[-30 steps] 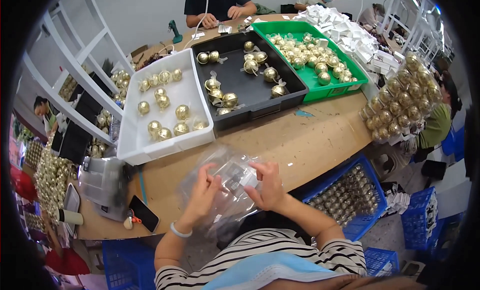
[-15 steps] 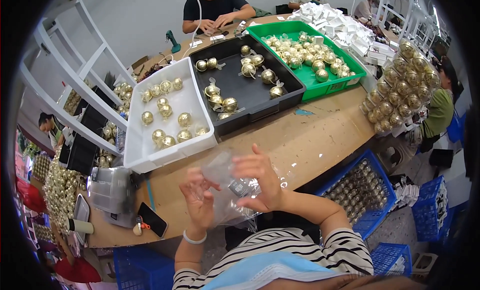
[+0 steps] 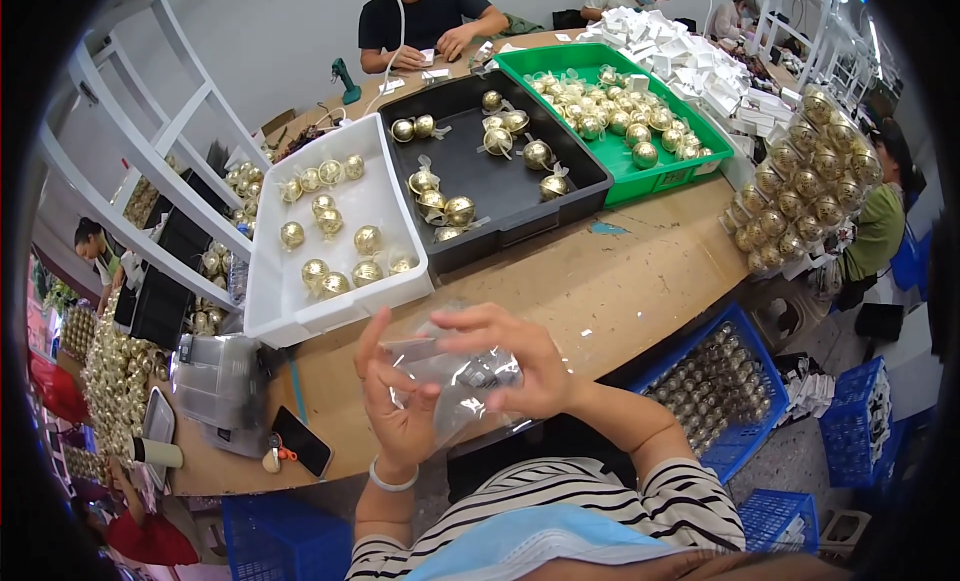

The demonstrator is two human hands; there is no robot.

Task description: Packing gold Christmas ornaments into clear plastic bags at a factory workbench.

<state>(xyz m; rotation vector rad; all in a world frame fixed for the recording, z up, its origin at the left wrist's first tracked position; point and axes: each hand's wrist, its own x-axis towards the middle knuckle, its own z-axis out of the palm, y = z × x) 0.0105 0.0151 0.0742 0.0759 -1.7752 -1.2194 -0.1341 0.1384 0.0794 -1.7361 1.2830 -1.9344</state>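
Clear plastic bag (image 3: 455, 366) between the fingers of the left hand (image 3: 400, 416) and those of the right hand (image 3: 530, 361), above the near edge of the desk (image 3: 560, 296). Left fingers half curled and spread, forefinger raised, thumb against or just beside the film. Right fingers bent over the film, thumb well apart below. Cannot tell which fingertips really pinch. Judging by the loose, crumpled film, probably at the stage of opening or straightening the bag; next seems to call for a firm hold on each side and gentle parting of thin layers. Just beyond the left fingers, a white tray (image 3: 340, 317) with loose gold balls (image 3: 366, 239). Ahead of the right fingers, a black tray (image 3: 530, 223) with more such balls, some with pale ribbons (image 3: 482, 222). Farther off, a green tray (image 3: 640, 189), much fuller. Right of the fingers, below desk height, a blue crate (image 3: 752, 444) with closely packed balls (image 3: 715, 386).
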